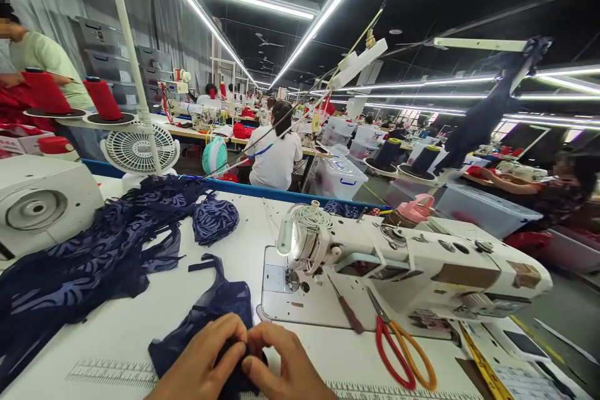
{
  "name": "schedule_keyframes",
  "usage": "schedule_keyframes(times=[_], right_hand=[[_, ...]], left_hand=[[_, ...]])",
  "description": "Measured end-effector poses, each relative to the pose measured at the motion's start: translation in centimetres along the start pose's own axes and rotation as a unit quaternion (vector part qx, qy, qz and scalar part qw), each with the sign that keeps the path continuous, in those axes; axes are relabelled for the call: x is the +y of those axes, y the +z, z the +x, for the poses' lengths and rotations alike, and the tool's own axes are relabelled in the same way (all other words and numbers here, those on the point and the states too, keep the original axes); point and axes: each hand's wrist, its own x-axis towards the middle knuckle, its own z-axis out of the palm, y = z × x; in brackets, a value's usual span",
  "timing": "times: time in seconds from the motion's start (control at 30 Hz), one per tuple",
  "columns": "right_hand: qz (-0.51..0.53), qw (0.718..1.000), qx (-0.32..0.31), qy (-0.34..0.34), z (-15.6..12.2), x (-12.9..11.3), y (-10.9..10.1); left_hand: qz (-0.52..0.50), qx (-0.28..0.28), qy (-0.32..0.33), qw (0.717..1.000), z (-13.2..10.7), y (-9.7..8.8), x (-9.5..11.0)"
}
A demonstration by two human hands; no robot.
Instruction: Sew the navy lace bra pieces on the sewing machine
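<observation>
Close together at the table's front edge, both my hands pinch one navy fabric piece (206,319). My left hand (206,356) has its fingers curled over the cloth, thumb pressed inward. Opposite it, my right hand (284,365) closes thumb and forefinger on the same fabric. The rest of the piece lies flat behind the hands, a thin strap pointing away. To the right stands a white sewing machine (398,262), its lamp lit over the needle. A pile of patterned navy fabric (94,250) spreads along the left, with a small stack of navy cup-shaped pieces (214,220) beside it.
Scissors with red and orange handles (405,356) and a brown-handled pointed tool (347,307) lie by the machine. A printed ruler scale (110,372) runs along the front edge. A white fan (140,147) stands at back left. Ahead sits a co-worker in white (274,153).
</observation>
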Motion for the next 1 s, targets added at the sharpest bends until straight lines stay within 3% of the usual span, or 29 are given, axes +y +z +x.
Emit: schedule_keyframes(times=[0.1, 0.17, 0.23, 0.3, 0.4, 0.53, 0.7, 1.0], right_hand=[[0.068, 0.997, 0.037, -0.005, 1.3, -1.8, 1.8], [0.204, 0.978, 0.014, 0.034, 2.2, -2.4, 2.5], [0.347, 0.932, -0.018, 0.101, 2.8, -1.9, 2.4], [0.393, 0.902, -0.027, 0.177, 2.9, 0.1, 1.5], [0.318, 0.915, -0.028, 0.245, 2.7, 4.5, -1.1], [0.232, 0.947, 0.035, 0.219, 2.3, 8.3, -4.4], [0.131, 0.974, 0.048, 0.178, 4.0, 7.9, -5.5], [0.055, 0.966, -0.015, 0.253, 6.4, 8.3, -4.8]], left_hand=[[0.123, 0.091, 0.080, 0.985, 1.1, -2.9, 1.2], [0.192, 0.103, 0.124, 0.968, 2.9, -4.0, 2.3], [0.196, 0.036, 0.117, 0.973, 5.2, -3.7, 3.0], [0.157, -0.051, 0.058, 0.984, 7.6, -1.8, 2.9], [0.126, -0.103, -0.012, 0.987, 10.5, 2.2, 1.2], [0.099, -0.091, -0.039, 0.990, 11.8, 5.9, -0.8], [0.096, -0.066, -0.042, 0.992, 11.8, 6.3, -1.4], [0.120, -0.008, -0.015, 0.993, 12.8, 6.6, -3.1]])
